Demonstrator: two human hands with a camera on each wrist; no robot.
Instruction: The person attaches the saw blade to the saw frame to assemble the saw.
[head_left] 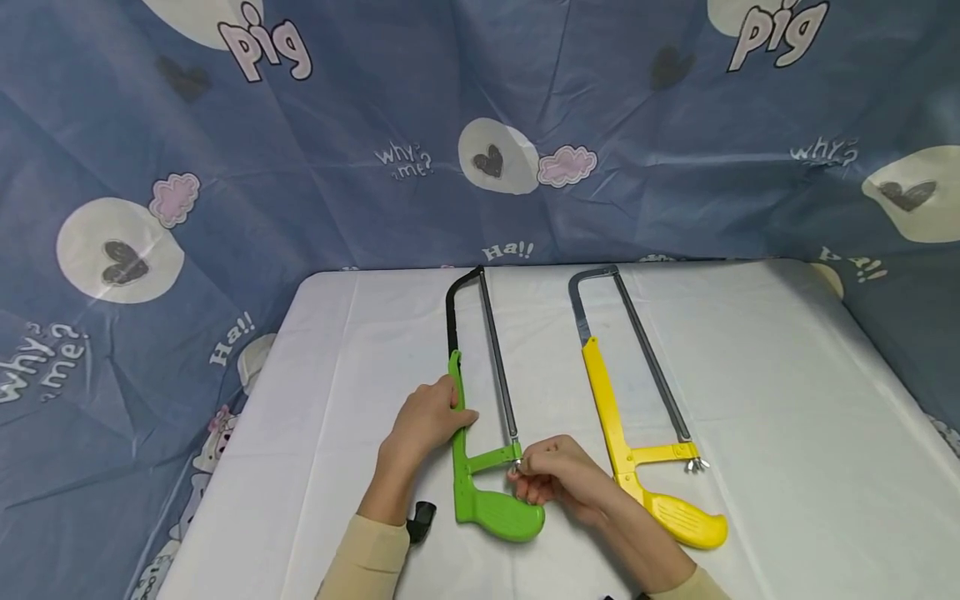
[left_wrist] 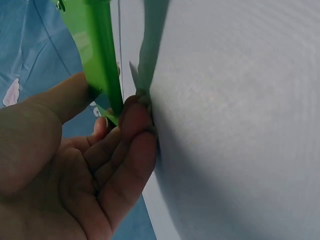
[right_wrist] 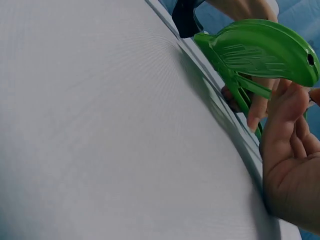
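A green hacksaw (head_left: 502, 514) with a black front bow and a grey blade (head_left: 497, 358) lies in front of me, its handle toward me. My left hand (head_left: 426, 421) grips the green frame bar, thumb across it and fingers curled on the other side; the left wrist view shows the fingertips at the white cloth. With thumb and fingers my right hand (head_left: 562, 475) pinches the small metal wing nut (head_left: 515, 468) at the blade's handle end. That nut is mostly covered by the fingers. In the right wrist view the green handle (right_wrist: 265, 52) is above the right fingertips.
To the right lies a yellow hacksaw (head_left: 607, 408), its wing nut (head_left: 697, 465) showing at the blade's end. The white table cloth (head_left: 360, 350) runs back to a blue printed curtain (head_left: 375, 208). A black strap piece (head_left: 422, 521) shows beside the left wrist.
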